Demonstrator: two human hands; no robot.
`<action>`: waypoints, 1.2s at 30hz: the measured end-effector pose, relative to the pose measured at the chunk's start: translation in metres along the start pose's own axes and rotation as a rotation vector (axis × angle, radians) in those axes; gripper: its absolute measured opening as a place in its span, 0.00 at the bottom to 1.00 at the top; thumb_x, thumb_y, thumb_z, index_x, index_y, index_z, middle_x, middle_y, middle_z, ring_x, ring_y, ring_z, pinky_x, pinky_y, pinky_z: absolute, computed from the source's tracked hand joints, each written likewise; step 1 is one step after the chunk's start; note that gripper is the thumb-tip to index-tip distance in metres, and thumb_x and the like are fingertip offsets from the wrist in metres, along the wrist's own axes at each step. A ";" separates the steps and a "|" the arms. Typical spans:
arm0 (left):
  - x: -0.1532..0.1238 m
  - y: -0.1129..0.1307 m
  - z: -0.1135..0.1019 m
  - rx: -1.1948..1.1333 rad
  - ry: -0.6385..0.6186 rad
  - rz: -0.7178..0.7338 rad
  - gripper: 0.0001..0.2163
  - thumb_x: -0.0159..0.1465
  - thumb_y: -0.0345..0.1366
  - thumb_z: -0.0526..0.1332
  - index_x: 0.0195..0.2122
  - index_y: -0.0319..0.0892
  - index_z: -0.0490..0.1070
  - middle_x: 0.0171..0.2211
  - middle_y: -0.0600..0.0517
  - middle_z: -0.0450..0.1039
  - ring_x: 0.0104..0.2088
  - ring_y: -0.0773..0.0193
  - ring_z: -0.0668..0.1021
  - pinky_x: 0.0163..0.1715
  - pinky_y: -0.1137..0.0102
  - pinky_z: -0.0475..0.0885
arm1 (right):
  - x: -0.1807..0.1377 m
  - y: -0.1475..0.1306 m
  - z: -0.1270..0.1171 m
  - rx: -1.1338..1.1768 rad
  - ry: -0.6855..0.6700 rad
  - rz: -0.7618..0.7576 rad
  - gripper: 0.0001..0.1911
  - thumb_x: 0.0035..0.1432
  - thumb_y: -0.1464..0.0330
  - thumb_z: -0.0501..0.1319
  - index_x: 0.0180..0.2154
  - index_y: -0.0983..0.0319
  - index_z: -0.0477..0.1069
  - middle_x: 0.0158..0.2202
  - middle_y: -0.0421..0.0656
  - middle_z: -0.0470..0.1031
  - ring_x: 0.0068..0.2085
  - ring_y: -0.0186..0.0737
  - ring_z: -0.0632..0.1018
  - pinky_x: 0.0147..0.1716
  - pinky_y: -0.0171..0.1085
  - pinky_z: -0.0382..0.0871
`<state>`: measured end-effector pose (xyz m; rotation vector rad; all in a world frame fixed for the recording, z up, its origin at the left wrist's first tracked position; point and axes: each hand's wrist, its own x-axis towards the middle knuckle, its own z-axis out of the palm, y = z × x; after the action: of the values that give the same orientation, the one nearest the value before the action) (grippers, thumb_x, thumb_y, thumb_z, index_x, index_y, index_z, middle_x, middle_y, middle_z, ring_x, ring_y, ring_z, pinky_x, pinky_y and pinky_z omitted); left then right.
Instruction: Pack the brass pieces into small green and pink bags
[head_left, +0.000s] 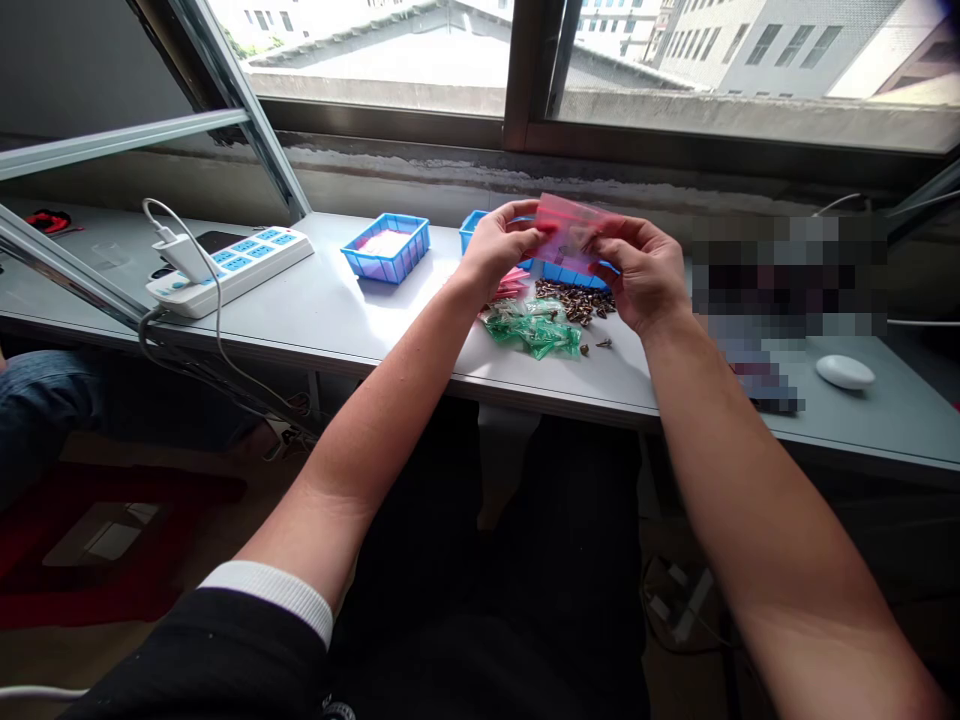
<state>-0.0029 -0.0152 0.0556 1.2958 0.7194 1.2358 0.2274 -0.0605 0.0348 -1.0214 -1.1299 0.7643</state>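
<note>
Between my two hands a small pink see-through plastic bag (574, 225) is held up above the table. My left hand (501, 240) pinches its left edge, and my right hand (641, 270) grips its right side. Something small and dark shows through the bag near the right fingers, too unclear to name. Below lies a pile of brown metal screws (577, 302), with a few loose ones nearer the front edge. Green plastic bags (536, 330) are heaped beside the screws, and more pink bags (512, 284) lie partly behind my left wrist.
A blue basket (386, 250) with pale contents stands on the left of the table, and other blue baskets (471, 228) are partly hidden behind my hands. A white power strip (247, 268) with a plugged-in charger lies farther left. On the right is a white computer mouse (845, 372).
</note>
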 end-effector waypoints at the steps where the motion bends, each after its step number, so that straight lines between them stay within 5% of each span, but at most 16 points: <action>1: 0.002 -0.002 -0.002 0.031 -0.012 0.018 0.15 0.74 0.24 0.74 0.60 0.39 0.87 0.61 0.40 0.95 0.70 0.45 0.93 0.78 0.51 0.84 | 0.002 0.001 0.000 -0.012 0.008 -0.014 0.12 0.59 0.66 0.81 0.44 0.48 0.85 0.52 0.42 0.93 0.59 0.53 0.93 0.57 0.52 0.97; 4: 0.005 -0.006 -0.005 0.102 -0.008 0.060 0.06 0.77 0.27 0.72 0.51 0.41 0.89 0.60 0.44 0.95 0.69 0.49 0.91 0.77 0.55 0.84 | 0.009 0.007 -0.001 -0.062 0.021 -0.077 0.13 0.61 0.66 0.85 0.40 0.49 0.84 0.55 0.42 0.92 0.63 0.55 0.93 0.62 0.55 0.97; 8: 0.005 -0.003 -0.005 0.080 0.000 0.009 0.13 0.73 0.26 0.67 0.52 0.42 0.90 0.56 0.46 0.95 0.64 0.53 0.93 0.71 0.60 0.87 | 0.014 0.012 -0.001 -0.063 0.017 -0.110 0.15 0.60 0.67 0.88 0.37 0.50 0.84 0.65 0.41 0.90 0.70 0.57 0.91 0.64 0.57 0.97; 12: 0.003 0.003 -0.003 0.032 -0.017 -0.034 0.12 0.71 0.32 0.66 0.49 0.41 0.91 0.52 0.42 0.94 0.65 0.47 0.93 0.69 0.58 0.90 | 0.010 0.010 0.002 -0.060 0.057 -0.110 0.12 0.62 0.70 0.85 0.36 0.51 0.85 0.69 0.42 0.87 0.75 0.56 0.88 0.65 0.54 0.97; 17: -0.001 0.005 -0.001 0.025 -0.027 -0.029 0.06 0.75 0.35 0.69 0.45 0.41 0.86 0.55 0.42 0.93 0.67 0.49 0.93 0.73 0.57 0.88 | 0.001 0.000 0.003 0.011 0.084 -0.004 0.09 0.72 0.61 0.80 0.42 0.51 0.82 0.58 0.44 0.89 0.61 0.50 0.93 0.50 0.47 1.00; 21: -0.005 0.007 -0.001 -0.004 -0.076 0.009 0.06 0.75 0.37 0.73 0.48 0.42 0.87 0.56 0.43 0.94 0.66 0.52 0.93 0.75 0.57 0.87 | -0.002 -0.007 0.002 0.106 0.105 0.105 0.20 0.69 0.50 0.84 0.47 0.48 0.78 0.50 0.42 0.89 0.52 0.50 0.94 0.35 0.43 0.97; 26: -0.004 0.010 -0.006 -0.057 -0.097 -0.010 0.24 0.79 0.61 0.75 0.38 0.45 0.88 0.54 0.40 0.96 0.70 0.40 0.92 0.72 0.53 0.90 | -0.007 -0.016 0.004 0.098 0.064 0.184 0.22 0.64 0.54 0.87 0.47 0.48 0.78 0.47 0.41 0.89 0.49 0.49 0.94 0.38 0.43 0.97; 31: 0.002 0.000 -0.006 0.062 -0.057 0.049 0.06 0.74 0.37 0.81 0.47 0.42 0.93 0.57 0.43 0.96 0.65 0.48 0.94 0.76 0.52 0.86 | -0.010 -0.016 0.006 0.077 0.008 0.200 0.18 0.65 0.57 0.85 0.46 0.49 0.80 0.51 0.43 0.92 0.53 0.50 0.95 0.46 0.45 0.99; 36: 0.001 -0.002 -0.004 0.109 -0.042 0.056 0.13 0.69 0.27 0.78 0.54 0.40 0.94 0.60 0.40 0.96 0.63 0.48 0.94 0.77 0.50 0.86 | -0.006 -0.005 0.005 0.011 -0.027 0.106 0.21 0.58 0.62 0.88 0.46 0.49 0.82 0.53 0.43 0.94 0.57 0.52 0.95 0.54 0.50 0.99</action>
<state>-0.0055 -0.0123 0.0529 1.4358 0.7330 1.2245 0.2211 -0.0665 0.0383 -1.0708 -1.0997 0.8700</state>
